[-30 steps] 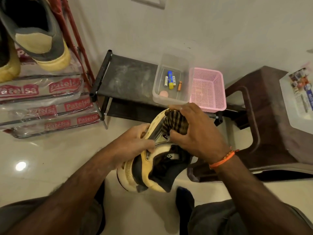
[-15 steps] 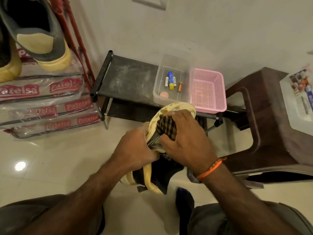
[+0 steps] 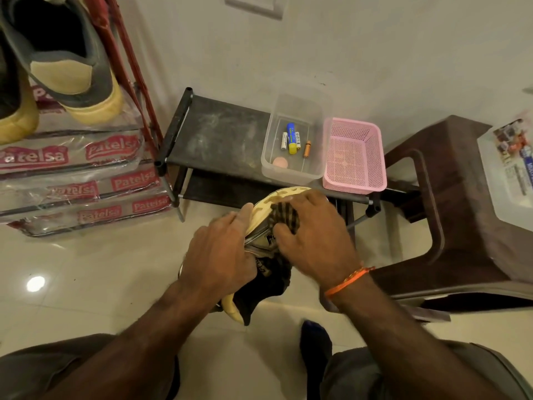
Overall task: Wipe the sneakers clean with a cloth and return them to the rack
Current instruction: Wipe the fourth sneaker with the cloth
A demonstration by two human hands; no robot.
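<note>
Your left hand grips the light, flexible sneaker midsole; your right hand presses the soft cloth down.

Bare forearms, no sleeves in view. Orange thread band tied round wrist of right hand, thin, slightly frayed. Left hand w/o rings, watch or band. Dark grey trousers on both legs, matte fabric. Dark blue sock btw knees.
</note>
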